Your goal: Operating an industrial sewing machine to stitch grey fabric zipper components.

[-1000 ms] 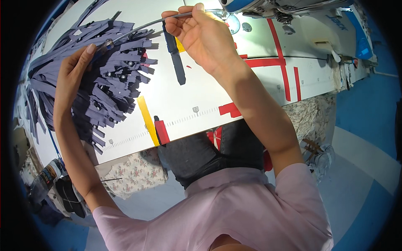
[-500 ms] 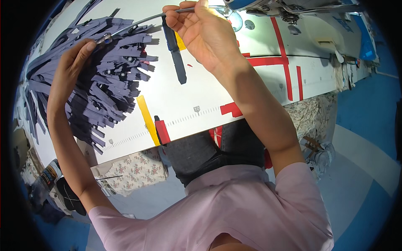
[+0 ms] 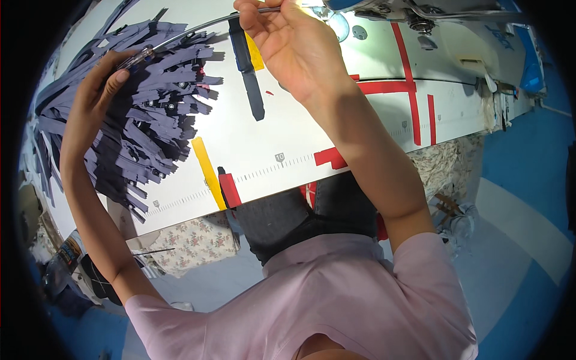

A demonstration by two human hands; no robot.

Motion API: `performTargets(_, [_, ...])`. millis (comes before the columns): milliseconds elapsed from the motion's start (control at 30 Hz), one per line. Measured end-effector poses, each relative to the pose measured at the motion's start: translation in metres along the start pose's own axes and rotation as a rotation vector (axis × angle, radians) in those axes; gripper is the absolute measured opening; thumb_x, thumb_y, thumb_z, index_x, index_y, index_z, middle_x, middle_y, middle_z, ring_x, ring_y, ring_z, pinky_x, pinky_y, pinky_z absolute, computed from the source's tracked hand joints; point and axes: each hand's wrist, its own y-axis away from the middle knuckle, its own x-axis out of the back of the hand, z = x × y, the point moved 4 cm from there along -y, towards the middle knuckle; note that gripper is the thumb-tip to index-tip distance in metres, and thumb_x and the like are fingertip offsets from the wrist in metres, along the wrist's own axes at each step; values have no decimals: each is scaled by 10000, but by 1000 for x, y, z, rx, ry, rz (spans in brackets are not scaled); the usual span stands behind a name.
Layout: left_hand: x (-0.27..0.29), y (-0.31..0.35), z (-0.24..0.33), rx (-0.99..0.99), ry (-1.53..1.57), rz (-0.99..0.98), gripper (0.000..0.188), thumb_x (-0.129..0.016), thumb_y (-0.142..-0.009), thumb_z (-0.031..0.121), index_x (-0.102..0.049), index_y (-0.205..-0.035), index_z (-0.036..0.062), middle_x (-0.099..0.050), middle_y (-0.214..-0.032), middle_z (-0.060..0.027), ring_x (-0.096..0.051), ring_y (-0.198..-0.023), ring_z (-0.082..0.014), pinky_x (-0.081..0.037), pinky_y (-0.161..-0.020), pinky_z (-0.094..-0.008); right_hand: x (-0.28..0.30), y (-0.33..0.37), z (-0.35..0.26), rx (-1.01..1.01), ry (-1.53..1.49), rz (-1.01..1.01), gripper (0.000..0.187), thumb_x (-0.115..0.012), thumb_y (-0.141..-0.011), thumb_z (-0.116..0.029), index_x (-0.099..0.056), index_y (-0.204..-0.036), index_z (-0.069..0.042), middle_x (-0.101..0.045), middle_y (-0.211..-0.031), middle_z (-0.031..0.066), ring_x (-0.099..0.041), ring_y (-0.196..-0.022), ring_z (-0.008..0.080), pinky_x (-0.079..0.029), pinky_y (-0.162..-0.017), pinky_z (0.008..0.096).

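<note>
My left hand [image 3: 99, 84] is closed round the clear handle of a long screwdriver [image 3: 192, 31], above a heap of grey-purple zipper strips [image 3: 150, 114]. The thin metal shaft runs to the right toward the sewing machine [image 3: 420, 24] at the top edge. My right hand [image 3: 294, 54], palm partly turned up, has its fingers curled at the shaft near its far end. Bright lamp light and the fingers hide the screwdriver's tip. A dark strip [image 3: 254, 96] lies on the white table below the shaft, beside a piece of yellow tape [image 3: 254, 51].
Red tape [image 3: 414, 114] marks the white table [image 3: 288, 129] on the right, and yellow tape [image 3: 208, 171] lies near its front edge, along a printed scale. Floral cloth [image 3: 192, 246] hangs below the table. A blue object [image 3: 531, 66] stands at the far right.
My left hand has shifted slightly left and down with the screwdriver handle, showing more of the handle. My right hand has barely moved, still at the shaft. The view has shifted a little.
</note>
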Motion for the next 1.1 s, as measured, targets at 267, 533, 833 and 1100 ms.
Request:
performTargets(267, [-25,7,8,-293,-477,559,292,-633,-965,119,-637,-1254,75,-649,-1143,-112,-650,-951,-285,-524,-787,-314,2,-4,-1,45,-40,15,195,-378,-1091,-152,-472,-1043,12,-588,-1050,183,-627,-932,230,-563,-921,330])
performTargets(533, [2,-33,1,8,-110,-100,399,-728,-907,411,-654,-936,19,-539,-731,-43,-456,-740,-78,-381,-676,-246,-2,1,0,286,226,-76,247,-406,-1083,-209,-493,-1077,22,-581,-1125,234,-620,-981,252,-547,-937,355])
performTargets(833, [-34,-32,12,-388,-602,306,430,-804,-817,376,-563,-722,33,-527,-545,-103,-477,-466,-301,-403,-475,-358,-5,4,0,70,65,92,302,-293,-1110,-207,-462,-1023,27,-611,-1057,234,-626,-953,254,-550,-911,351])
performTargets(1100, [-33,-32,26,-526,-763,393,446,-822,-783,395,-509,-683,93,-507,-525,-71,-527,-466,-266,-405,-468,-361,-6,1,-8,81,-42,154,234,-371,-1036,-121,-517,-933,29,-640,-917,212,-649,-822,266,-558,-834,376])
